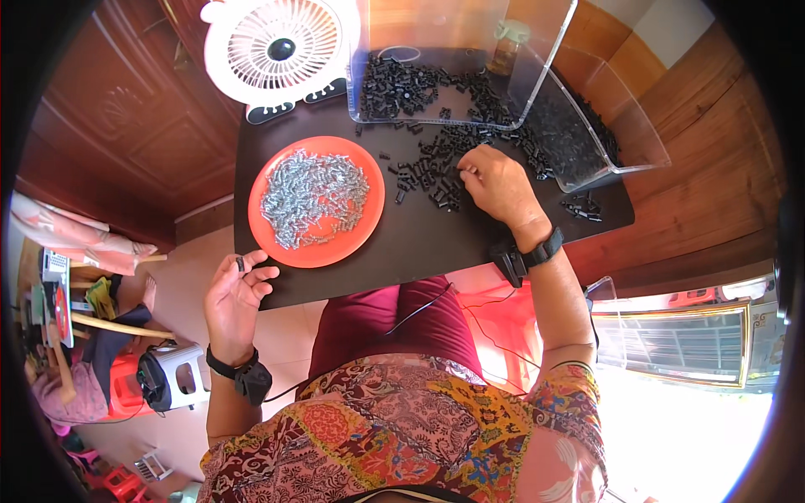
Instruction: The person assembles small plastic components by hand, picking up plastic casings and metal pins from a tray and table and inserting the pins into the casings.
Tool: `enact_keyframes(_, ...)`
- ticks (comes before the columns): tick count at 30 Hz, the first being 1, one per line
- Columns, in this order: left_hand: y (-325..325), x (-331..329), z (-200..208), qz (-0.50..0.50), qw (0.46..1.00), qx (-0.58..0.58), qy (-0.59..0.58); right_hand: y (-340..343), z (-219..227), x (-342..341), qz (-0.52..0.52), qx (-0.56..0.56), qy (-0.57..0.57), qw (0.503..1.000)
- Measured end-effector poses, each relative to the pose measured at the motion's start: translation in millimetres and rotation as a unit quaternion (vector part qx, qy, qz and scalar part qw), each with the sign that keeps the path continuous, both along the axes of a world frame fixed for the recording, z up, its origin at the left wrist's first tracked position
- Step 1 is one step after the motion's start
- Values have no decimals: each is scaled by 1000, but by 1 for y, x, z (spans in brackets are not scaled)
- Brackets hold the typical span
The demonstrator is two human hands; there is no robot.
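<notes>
My left hand is raised at the table's near left edge, beside an orange-red plate. A small black cylindrical piece sits pinched at its fingertips, while the other fingers are loosely curled. Many small silver springs or screw-like metal parts cover the plate; they are too small to tell which. My right hand is over a loose pile of small black cylindrical pieces on the dark table. Its thumb and fingers are closed together at the pile, and whatever lies between them is hidden.
A clear plastic bin holding black pieces stands behind the pile. Another clear bin is at the right. A white fan stands at the back left. At far left, another person sits near a white stool.
</notes>
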State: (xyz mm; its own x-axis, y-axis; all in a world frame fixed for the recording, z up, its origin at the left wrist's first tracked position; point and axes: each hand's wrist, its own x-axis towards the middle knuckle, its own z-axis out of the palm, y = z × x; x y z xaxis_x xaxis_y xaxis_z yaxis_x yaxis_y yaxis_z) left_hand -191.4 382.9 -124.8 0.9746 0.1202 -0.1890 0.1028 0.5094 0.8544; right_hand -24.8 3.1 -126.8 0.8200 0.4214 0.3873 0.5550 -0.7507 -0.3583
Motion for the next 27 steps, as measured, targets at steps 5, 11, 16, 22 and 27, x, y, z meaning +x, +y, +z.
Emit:
enact_keyframes(5, -4, -15, 1, 80, 994, 60, -39, 6, 20, -16, -16, 120, 50, 991)
enact_keyframes(11, -53, -5, 14, -100, 991, 17, -88, 52, 50, -51, 104, 182, 131, 969)
enact_keyframes(16, -82, 7, 17, -203, 972, -78, -86, 87, 70, -72, 237, 176, 152, 943)
enact_keyframes(22, -80, 9, 12, -206, 972, -72, -82, 106, 73, -79, 291, 136, 154, 934)
enact_keyframes(27, -78, 5, 9, -213, 971, -85, -72, 116, 70, -80, 325, 119, 130, 929)
